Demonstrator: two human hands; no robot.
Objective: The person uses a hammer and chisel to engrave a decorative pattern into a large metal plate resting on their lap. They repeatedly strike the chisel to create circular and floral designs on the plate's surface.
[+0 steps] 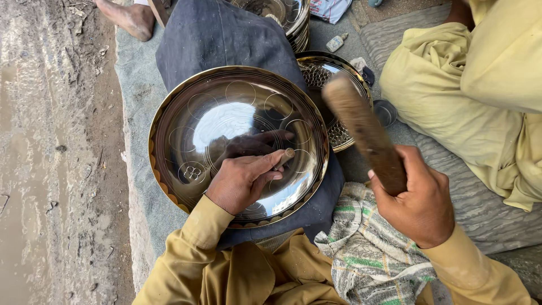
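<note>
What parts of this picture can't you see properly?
- Punch tip: hidden in the head view by the left hand pinching it on the tray.
- Mallet: its top is motion-blurred; its lower end is covered by the right hand.
- Second tray: half hidden behind the mallet.
- Tray stack: cut by the top edge.

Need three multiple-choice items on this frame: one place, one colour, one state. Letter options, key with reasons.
1. Where does the left hand rest?
A. on the round shiny engraved metal tray
B. on the dirt ground
C. on the checked cloth

2. What colour are the worker's sleeves?
A. blue
B. mustard yellow
C. white

3. How is the brown wooden mallet held?
A. lying on the mat
B. raised in the right hand
C. stuck in the tray

Key:
1 A: its fingers press a small punch on the tray.
2 B: both cuffs are mustard.
3 B: gripped, blurred, above the tray.
</note>
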